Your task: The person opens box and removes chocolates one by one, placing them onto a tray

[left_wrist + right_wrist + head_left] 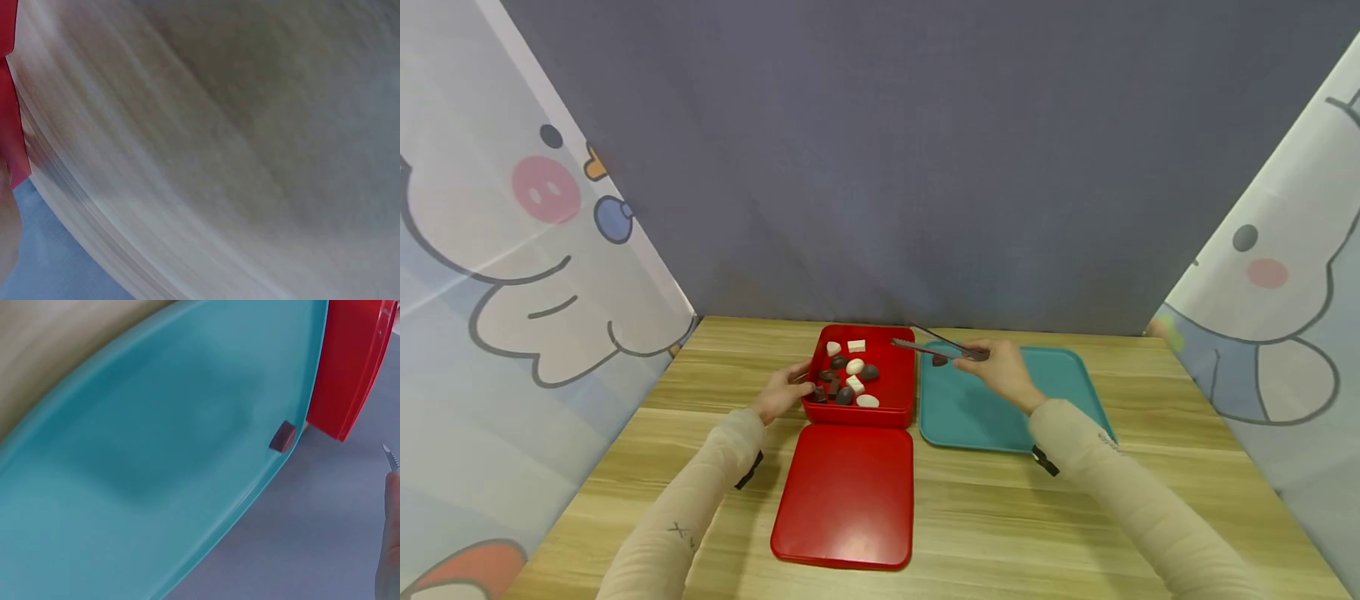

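In the head view my right hand [1000, 371] holds metal tongs [936, 348] above the far left part of the teal tray [977, 417]. Their two arms are spread and point left over the red box [859, 415], with nothing visible between the tips. A dark chocolate-like piece [939, 361] lies in the tray's far left corner, below the tongs. My left hand [782, 392] grips the box's left wall, its thumb at the rim. Several white and dark chocolate-like pieces [855, 366] lie in the left part of the box. The right wrist view catches only a tong tip [390, 457].
A red lid [847, 496] lies flat in front of the box, close to its near wall. The tray stands right beside the box. All rest on a wood-grain table [992, 525], with a grey cloth wall [887, 167] behind and printed curtains at both sides.
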Demonstrator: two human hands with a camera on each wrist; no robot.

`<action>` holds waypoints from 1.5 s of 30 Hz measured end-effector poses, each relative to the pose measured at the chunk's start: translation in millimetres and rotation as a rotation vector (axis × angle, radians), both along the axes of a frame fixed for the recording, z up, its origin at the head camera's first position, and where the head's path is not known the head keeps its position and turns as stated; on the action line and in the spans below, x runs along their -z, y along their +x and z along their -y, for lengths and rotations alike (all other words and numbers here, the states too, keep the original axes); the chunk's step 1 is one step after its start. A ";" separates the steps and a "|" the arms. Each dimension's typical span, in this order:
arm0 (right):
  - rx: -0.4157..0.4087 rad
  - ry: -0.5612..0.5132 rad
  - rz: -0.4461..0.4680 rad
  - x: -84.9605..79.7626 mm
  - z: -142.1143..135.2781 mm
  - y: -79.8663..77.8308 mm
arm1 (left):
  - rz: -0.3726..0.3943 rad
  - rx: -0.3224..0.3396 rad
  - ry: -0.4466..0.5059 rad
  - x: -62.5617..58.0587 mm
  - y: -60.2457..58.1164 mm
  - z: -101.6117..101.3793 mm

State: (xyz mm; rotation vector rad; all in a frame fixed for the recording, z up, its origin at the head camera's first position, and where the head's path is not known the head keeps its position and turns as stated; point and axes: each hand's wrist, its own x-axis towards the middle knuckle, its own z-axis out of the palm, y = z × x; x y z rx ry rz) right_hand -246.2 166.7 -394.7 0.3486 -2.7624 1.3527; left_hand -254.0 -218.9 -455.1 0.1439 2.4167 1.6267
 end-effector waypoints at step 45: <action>-0.110 0.208 -0.015 24.9 58.1 -8.6 | -0.012 0.005 -0.012 -2.0 2.4 -1.5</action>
